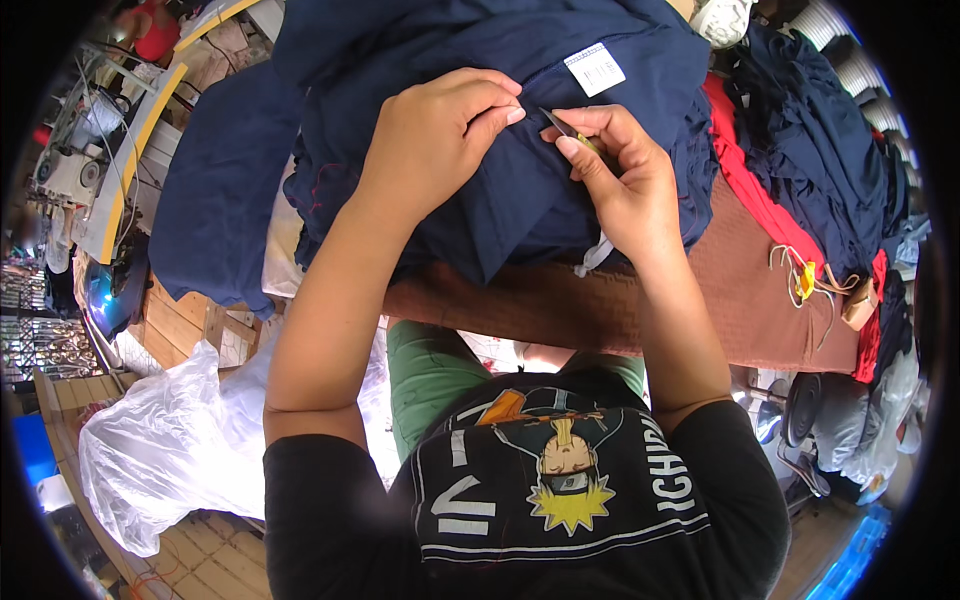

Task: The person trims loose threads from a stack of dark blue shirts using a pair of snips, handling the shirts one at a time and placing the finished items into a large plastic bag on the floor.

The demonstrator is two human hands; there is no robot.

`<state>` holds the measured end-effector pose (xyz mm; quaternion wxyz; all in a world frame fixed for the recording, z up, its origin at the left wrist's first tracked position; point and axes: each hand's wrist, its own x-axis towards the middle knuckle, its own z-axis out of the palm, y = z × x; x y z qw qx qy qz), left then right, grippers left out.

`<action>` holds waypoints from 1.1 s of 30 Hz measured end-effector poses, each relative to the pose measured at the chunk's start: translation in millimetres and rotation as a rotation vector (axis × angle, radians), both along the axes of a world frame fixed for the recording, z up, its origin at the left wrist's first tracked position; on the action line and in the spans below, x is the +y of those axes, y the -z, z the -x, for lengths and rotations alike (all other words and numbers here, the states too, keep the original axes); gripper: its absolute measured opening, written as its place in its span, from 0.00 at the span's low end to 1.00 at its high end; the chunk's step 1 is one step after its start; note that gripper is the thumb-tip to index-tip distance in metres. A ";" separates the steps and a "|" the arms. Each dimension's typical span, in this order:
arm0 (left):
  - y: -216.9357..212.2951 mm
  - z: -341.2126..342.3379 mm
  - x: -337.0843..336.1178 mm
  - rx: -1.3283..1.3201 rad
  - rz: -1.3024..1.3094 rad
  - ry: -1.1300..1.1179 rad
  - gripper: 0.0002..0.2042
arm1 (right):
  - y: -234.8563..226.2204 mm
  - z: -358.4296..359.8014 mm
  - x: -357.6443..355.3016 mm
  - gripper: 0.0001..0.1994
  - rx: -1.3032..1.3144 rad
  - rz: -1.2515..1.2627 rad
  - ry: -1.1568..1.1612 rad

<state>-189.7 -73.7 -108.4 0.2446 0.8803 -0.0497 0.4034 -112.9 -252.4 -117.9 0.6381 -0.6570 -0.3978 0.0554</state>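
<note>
Navy blue fabric [440, 215] lies heaped in front of me, with a white label [595, 69] sewn near its upper right. Over this cloth, my left hand [435, 135] pinches thumb against fingers; what sits between the tips is too small to make out. Close by on the right, my right hand [625, 165] grips small thread snips [566, 128], their pointed tip directed at the left fingertips. A short gap separates the blade tip from the left hand. The palm hides part of the snips.
A brown cloth [740, 290] covers the table under the heap. Red fabric [745, 165] and more navy garments [820, 150] lie at right. A sewing machine [75, 170] stands far left. Clear plastic [170, 440] sits left of me. Another person [155, 32] shows at upper left.
</note>
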 end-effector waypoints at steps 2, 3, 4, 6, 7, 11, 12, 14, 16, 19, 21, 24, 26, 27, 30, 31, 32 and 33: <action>-2.0 -0.6 3.3 0.015 0.054 0.025 0.07 | 0.1 -0.2 0.5 0.07 0.005 -0.005 -0.007; -3.0 -1.1 4.2 0.022 0.080 0.038 0.07 | 1.3 -1.2 0.7 0.07 0.008 -0.011 -0.010; -4.5 -0.3 3.3 0.050 0.116 0.031 0.07 | 1.8 -1.8 0.5 0.08 0.011 -0.017 -0.013; -8.2 3.0 -0.2 0.105 0.186 0.017 0.07 | 0.7 -2.1 -2.1 0.09 -0.022 0.074 0.028; -10.7 4.7 -1.3 0.149 0.227 0.016 0.07 | -0.1 -2.1 -3.1 0.09 -0.039 0.119 0.049; -11.4 6.0 -1.9 0.184 0.357 0.033 0.07 | -6.7 0.8 -1.0 0.10 -0.175 0.119 0.083; -10.5 5.3 -1.9 0.158 0.381 0.043 0.07 | -7.5 1.0 -0.7 0.11 -0.197 0.120 0.083; -12.6 6.4 -3.1 0.164 0.387 0.055 0.07 | -9.9 2.1 0.8 0.11 -0.246 0.135 0.095; -14.9 7.2 -1.3 0.091 0.273 0.086 0.07 | -14.1 4.3 3.0 0.11 -0.298 0.164 0.118; -23.6 17.4 13.5 0.077 0.141 0.367 0.12 | -22.5 5.8 2.4 0.10 -0.486 0.209 0.158; -46.2 47.3 25.3 0.357 0.343 0.835 0.18 | -27.9 6.4 -7.2 0.09 -0.467 0.171 0.188; -61.0 74.9 35.5 0.431 0.468 0.914 0.17 | -39.0 6.7 -19.0 0.11 -0.399 0.082 0.186; -63.4 71.8 33.4 0.376 0.408 0.633 0.14 | -41.3 10.1 -16.4 0.12 -0.343 0.014 0.154; -65.3 64.4 27.0 0.341 0.368 0.474 0.13 | -38.4 11.1 -13.6 0.13 -0.311 -0.014 0.130; -36.6 32.0 14.1 0.147 0.244 0.249 0.05 | -29.7 17.1 3.6 0.14 -0.282 0.037 0.144; -27.0 17.8 8.9 0.071 0.179 0.188 0.06 | -19.8 13.6 9.9 0.14 -0.299 0.013 0.151; -18.9 9.4 4.4 0.034 0.045 0.045 0.09 | -11.8 10.7 13.1 0.14 -0.292 -0.007 0.159; -12.1 2.6 2.4 0.003 -0.011 0.031 0.09 | -6.8 6.8 14.7 0.14 -0.284 -0.031 0.166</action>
